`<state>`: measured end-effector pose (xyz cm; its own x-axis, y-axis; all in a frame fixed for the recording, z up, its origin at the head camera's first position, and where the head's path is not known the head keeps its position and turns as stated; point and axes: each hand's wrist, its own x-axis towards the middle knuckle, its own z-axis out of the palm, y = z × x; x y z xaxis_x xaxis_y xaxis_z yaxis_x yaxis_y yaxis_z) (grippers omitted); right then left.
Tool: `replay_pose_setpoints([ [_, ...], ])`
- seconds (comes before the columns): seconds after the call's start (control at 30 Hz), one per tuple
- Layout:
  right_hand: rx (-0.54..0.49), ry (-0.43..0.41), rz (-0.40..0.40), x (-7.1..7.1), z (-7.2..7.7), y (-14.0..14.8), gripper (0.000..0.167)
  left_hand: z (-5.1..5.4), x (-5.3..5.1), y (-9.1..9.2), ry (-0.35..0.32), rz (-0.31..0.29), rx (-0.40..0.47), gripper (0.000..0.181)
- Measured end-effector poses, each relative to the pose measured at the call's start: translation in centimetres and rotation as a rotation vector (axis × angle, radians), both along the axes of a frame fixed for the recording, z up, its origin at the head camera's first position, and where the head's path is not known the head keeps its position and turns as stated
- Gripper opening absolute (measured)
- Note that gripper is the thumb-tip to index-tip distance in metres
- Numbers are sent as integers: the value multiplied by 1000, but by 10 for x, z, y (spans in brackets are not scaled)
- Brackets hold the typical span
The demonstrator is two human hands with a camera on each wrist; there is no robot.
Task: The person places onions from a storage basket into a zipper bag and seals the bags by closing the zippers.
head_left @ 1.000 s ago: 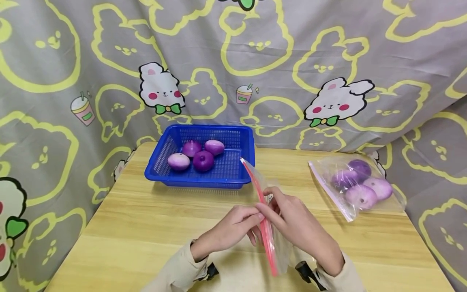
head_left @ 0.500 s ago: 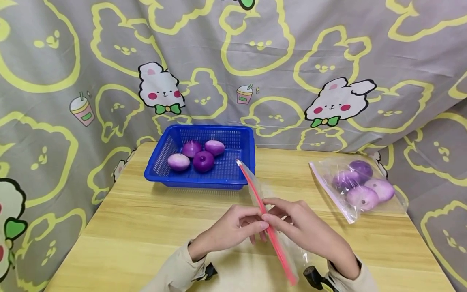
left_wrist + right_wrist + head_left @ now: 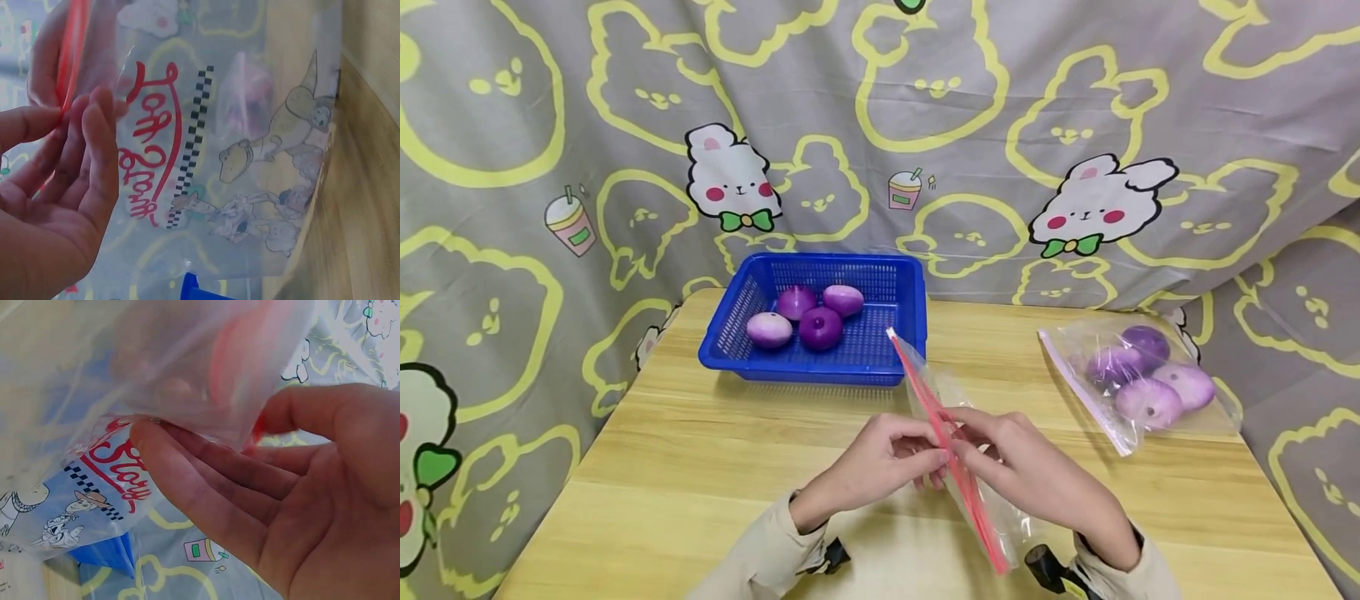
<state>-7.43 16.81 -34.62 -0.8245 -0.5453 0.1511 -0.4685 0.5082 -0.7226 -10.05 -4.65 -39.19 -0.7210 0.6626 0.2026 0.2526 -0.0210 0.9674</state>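
Note:
A clear zip bag [image 3: 244, 144] with a red zip strip, red lettering and cartoon figures hangs between my two hands above the table. My left hand [image 3: 880, 462] pinches the red strip between thumb and fingers from the left. From the right, my right hand [image 3: 1026, 467] pinches the strip's other side, fingertips close to the left hand's. In the right wrist view, that hand's fingers [image 3: 212, 481] lie against the film, thumb on the red edge. Along the strip, the two red edges stand slightly apart below the hands. No onion shows inside this bag.
Behind the hands stands a blue basket [image 3: 812, 372] with several purple onions [image 3: 821, 328] in its left half. Another clear zip bag [image 3: 1084, 392], with a pale purple strip and several onions inside, lies on the wooden table [image 3: 700, 483] at right. A patterned curtain [image 3: 955, 175] hangs behind.
The red strip's near end has swung to the right, and both hands have shifted slightly. Over the last half second, the red edges below the hands have parted a little.

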Motion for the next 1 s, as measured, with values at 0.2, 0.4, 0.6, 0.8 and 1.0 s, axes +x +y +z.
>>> replay_pose_setpoints([
  [0.2,-61,142,-101,1,-1,3,58,1,3,2,171,204,-41,14],
  [0.4,2,349,-190,6,5,3,50,5,9,4,400,425,-158,18],
  [0.6,162,483,-238,18,7,-11,31,14,32,7,624,426,-188,16],
  [0.8,133,450,-197,18,8,-15,22,21,36,6,685,378,-296,16],
  [1.0,52,410,-205,8,10,0,24,17,26,8,839,157,-558,36],
])
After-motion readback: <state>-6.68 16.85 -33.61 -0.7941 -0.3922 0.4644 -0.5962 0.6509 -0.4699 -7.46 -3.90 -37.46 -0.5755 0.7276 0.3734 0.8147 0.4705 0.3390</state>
